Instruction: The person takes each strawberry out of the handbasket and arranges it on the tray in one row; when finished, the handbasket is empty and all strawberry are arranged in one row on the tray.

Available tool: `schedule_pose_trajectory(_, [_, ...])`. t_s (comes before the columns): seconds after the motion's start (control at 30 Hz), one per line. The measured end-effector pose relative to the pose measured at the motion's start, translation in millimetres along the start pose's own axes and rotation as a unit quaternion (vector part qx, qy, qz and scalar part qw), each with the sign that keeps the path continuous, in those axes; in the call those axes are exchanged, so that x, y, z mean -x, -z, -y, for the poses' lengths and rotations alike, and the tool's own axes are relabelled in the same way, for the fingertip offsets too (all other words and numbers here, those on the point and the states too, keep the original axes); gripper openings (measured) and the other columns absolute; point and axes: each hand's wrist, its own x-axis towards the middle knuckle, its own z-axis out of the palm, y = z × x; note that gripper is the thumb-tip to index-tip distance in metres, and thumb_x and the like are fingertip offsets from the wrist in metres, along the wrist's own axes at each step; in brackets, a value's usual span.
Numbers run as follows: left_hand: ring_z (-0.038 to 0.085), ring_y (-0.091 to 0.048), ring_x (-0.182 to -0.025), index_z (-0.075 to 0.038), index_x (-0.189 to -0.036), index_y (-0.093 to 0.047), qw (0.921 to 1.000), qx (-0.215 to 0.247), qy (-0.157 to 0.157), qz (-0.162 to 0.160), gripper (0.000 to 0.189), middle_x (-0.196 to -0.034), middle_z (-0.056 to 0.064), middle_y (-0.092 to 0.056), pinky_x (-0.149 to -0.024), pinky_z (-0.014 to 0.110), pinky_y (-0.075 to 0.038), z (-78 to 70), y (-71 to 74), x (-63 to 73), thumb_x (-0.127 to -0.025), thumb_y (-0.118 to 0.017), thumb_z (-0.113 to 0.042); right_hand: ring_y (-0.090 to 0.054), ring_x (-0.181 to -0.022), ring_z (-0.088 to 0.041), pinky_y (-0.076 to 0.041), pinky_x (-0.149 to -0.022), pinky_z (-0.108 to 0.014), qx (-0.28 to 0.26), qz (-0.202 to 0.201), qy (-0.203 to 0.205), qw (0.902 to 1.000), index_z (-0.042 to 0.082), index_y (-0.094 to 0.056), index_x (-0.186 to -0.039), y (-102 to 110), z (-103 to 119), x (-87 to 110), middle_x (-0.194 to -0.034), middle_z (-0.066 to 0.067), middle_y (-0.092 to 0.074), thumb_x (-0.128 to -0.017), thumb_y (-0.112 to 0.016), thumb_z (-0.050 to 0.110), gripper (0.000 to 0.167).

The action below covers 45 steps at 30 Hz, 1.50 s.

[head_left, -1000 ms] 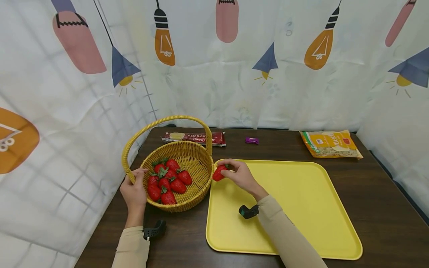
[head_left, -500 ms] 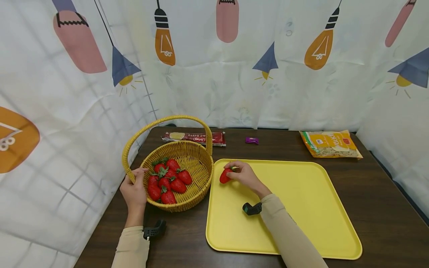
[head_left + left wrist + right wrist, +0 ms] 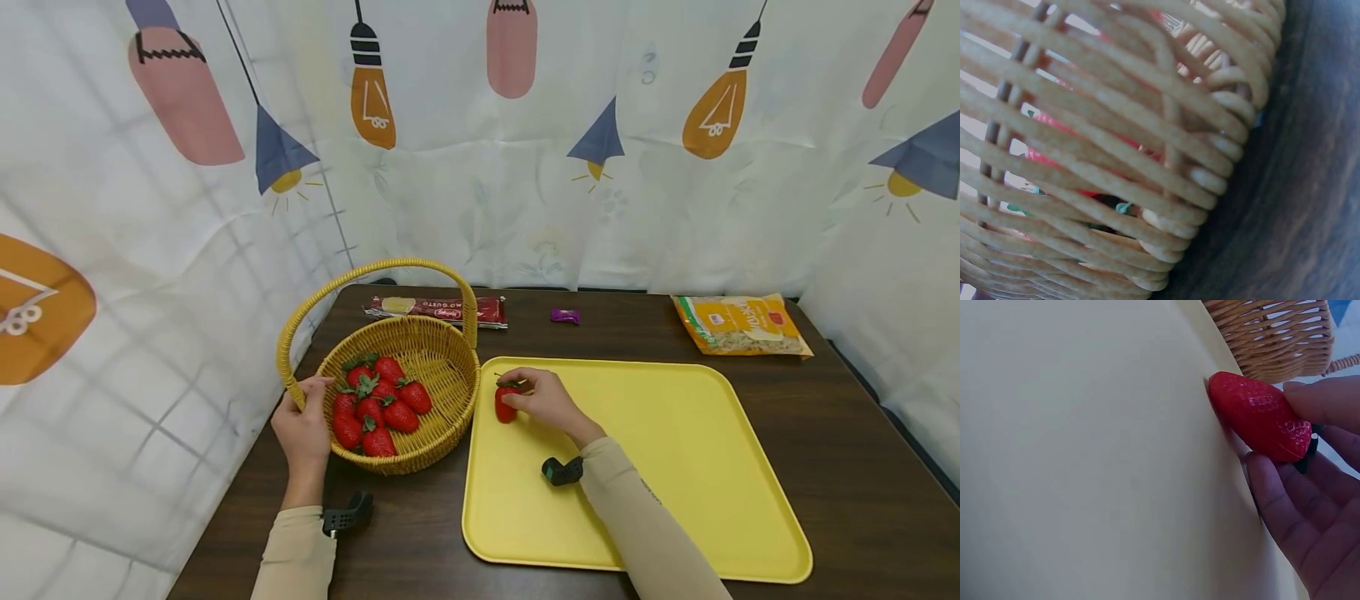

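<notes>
My right hand pinches a red strawberry between thumb and fingers, over the left end of the yellow tray. In the right wrist view the strawberry lies tilted, its tip right at the tray surface and its green leaves toward the palm. My left hand grips the yellow wicker basket at its left side, where the handle meets the rim. Several strawberries are heaped in the basket's left half. Close up, the left wrist view is filled by the basket's woven wall, red showing through the gaps.
Behind the basket lies a long dark red snack packet. A small purple wrapped candy is at the table's back middle, and a yellow-orange food bag at the back right. A patterned curtain hangs behind the dark table.
My right hand has moved right from the basket's rim with the strawberry, onto the tray's left end, and the strawberry has turned more upright. The left hand keeps its place on the basket.
</notes>
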Motion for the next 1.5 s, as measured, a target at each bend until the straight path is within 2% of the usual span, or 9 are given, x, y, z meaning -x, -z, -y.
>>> schedule_pose_trajectory(0.17, [0.005,-0.058,-0.1,0.014,-0.084,-0.058,1.0,-0.001,0.002,0.002,0.032,-0.09,-0.003,-0.072,-0.093,0.026,-0.039,0.6,-0.2,-0.5,-0.097,-0.058,-0.015,-0.066,-0.091,-0.018,-0.052,-0.075,-0.031,0.016,-0.01,-0.012,0.9998,0.013,-0.074,-0.109,1,0,-3.1,-0.11,-0.003,-0.071,-0.087,-0.074,0.015,0.022])
schedule_pose_trajectory(0.33, [0.006,-0.059,-0.101,0.015,-0.085,-0.058,1.0,0.002,0.004,0.004,0.032,-0.091,-0.003,-0.072,-0.095,0.027,-0.04,2.2,0.2,-1.3,-0.097,-0.059,-0.015,-0.066,-0.091,-0.019,-0.052,-0.074,-0.031,0.008,-0.006,-0.023,0.9997,0.013,-0.074,-0.111,3,-1,-4.4,-0.111,-0.004,-0.07,-0.086,-0.075,0.015,0.025])
schedule_pose_trajectory(0.63, [0.007,-0.059,-0.101,0.015,-0.085,-0.057,1.0,0.002,0.001,0.0,0.034,-0.093,0.003,-0.072,-0.096,0.027,-0.039,1.4,0.7,-1.8,-0.097,-0.059,-0.017,-0.066,-0.097,-0.022,-0.054,-0.082,-0.033,0.001,0.002,0.025,0.9997,0.008,-0.07,-0.116,-5,-3,-6.6,-0.113,-0.007,-0.062,-0.084,-0.075,0.006,0.032])
schedule_pose_trajectory(0.87, [0.007,-0.059,-0.1,0.015,-0.085,-0.058,1.0,0.001,-0.003,-0.001,0.034,-0.094,0.006,-0.072,-0.094,0.026,-0.039,2.1,0.4,-0.9,-0.097,-0.059,-0.016,-0.066,-0.091,-0.021,-0.054,-0.08,-0.033,-0.013,-0.024,0.023,0.9994,0.007,-0.071,-0.115,-15,-3,-5.0,-0.112,-0.008,-0.066,-0.084,-0.075,0.005,0.031])
schedule_pose_trajectory(1.07, [0.007,-0.059,-0.1,0.015,-0.086,-0.059,1.0,0.002,-0.003,0.0,0.034,-0.093,0.003,-0.072,-0.094,0.026,-0.039,0.9,-0.3,-0.6,-0.097,-0.059,-0.017,-0.067,-0.092,-0.02,-0.054,-0.08,-0.03,-0.012,-0.025,0.026,0.9993,0.007,-0.069,-0.118,-24,-2,-3.8,-0.113,-0.008,-0.068,-0.085,-0.074,0.007,0.033])
schedule_pose_trajectory(1.37, [0.009,-0.059,-0.101,0.016,-0.087,-0.061,1.0,-0.002,-0.006,0.003,0.029,-0.098,0.022,-0.069,-0.092,0.025,-0.039,1.5,-0.1,-1.6,-0.097,-0.058,-0.011,-0.068,-0.096,-0.022,-0.054,-0.081,-0.034,-0.016,-0.035,0.007,0.9992,0.009,-0.069,-0.119,-25,1,-2.7,-0.115,-0.006,-0.069,-0.085,-0.074,0.008,0.035])
schedule_pose_trajectory(1.5, [0.007,-0.059,-0.099,0.015,-0.087,-0.062,1.0,-0.003,-0.009,0.002,0.03,-0.095,0.013,-0.072,-0.092,0.025,-0.039,0.7,-0.2,-0.9,-0.097,-0.059,-0.013,-0.068,-0.1,-0.024,-0.055,-0.08,-0.034,-0.04,-0.032,-0.003,0.9987,0.008,-0.068,-0.121,-21,4,-2.1,-0.119,-0.008,-0.068,-0.085,-0.074,0.008,0.036])
